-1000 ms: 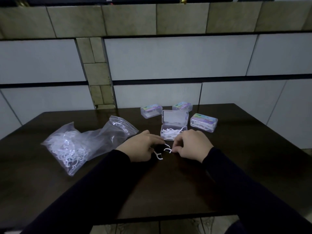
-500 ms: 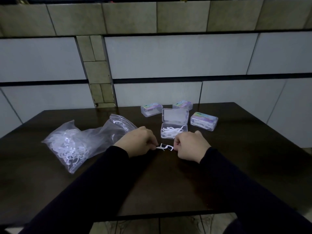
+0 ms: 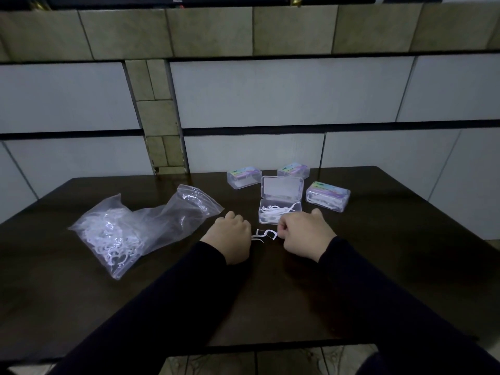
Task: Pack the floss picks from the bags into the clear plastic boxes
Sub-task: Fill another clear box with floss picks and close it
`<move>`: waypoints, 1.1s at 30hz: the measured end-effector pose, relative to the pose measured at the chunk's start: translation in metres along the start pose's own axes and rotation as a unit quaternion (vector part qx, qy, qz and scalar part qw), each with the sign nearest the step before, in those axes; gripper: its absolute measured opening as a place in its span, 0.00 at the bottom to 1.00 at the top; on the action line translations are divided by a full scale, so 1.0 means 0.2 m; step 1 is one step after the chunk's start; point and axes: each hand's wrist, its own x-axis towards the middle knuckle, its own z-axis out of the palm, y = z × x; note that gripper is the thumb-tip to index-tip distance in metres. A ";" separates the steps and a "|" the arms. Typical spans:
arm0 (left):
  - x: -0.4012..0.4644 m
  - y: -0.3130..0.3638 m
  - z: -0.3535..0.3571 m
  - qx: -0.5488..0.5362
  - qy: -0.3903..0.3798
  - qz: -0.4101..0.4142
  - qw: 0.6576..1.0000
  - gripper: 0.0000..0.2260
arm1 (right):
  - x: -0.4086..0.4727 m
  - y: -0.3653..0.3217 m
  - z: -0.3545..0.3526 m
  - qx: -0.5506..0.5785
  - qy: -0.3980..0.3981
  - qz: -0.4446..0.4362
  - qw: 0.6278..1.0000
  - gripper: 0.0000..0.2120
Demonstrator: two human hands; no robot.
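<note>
Curled fingertips of left hand (image 3: 228, 236) hidden; picks in bag (image 3: 127, 234) blur together

We see white floss picks (image 3: 263, 235) on our dark brown table (image 3: 405, 266), black sleeves (image 3: 167, 299), a clear bag (image 3: 140, 228), and clear boxes (image 3: 328, 196) with purple-green labels.

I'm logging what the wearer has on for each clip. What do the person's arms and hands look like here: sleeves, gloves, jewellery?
Both arms wear long, plain dark sleeves, black or very dark navy in this dim light, ending at the wrists. The left hand and right hand are bare: no gloves. No ring, watch or bracelet shows, though the undersides of the fingers are hidden. No markings or logos show on the fabric.
</note>
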 end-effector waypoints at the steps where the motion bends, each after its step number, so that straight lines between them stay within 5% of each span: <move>1: 0.00 0.01 0.00 0.007 -0.003 -0.004 1.000 0.19 | 0.00 0.00 0.00 0.002 0.010 0.000 1.000 0.06; 7: 0.01 0.05 -0.02 0.069 -0.018 -0.005 0.997 0.20 | 0.03 0.00 0.00 0.024 0.095 0.012 0.995 0.03; 17: 0.06 -0.01 -0.06 -0.004 0.033 0.018 0.999 0.17 | 0.10 0.08 0.04 0.026 0.239 0.047 0.970 0.04; 25: 0.21 0.01 -0.09 -0.176 0.232 -0.017 0.957 0.06 | 0.16 0.14 0.06 0.074 0.230 0.043 0.969 0.08; 33: 0.34 0.13 -0.04 -0.219 0.235 -0.011 0.947 0.08 | 0.15 0.23 0.07 0.113 0.191 0.074 0.972 0.20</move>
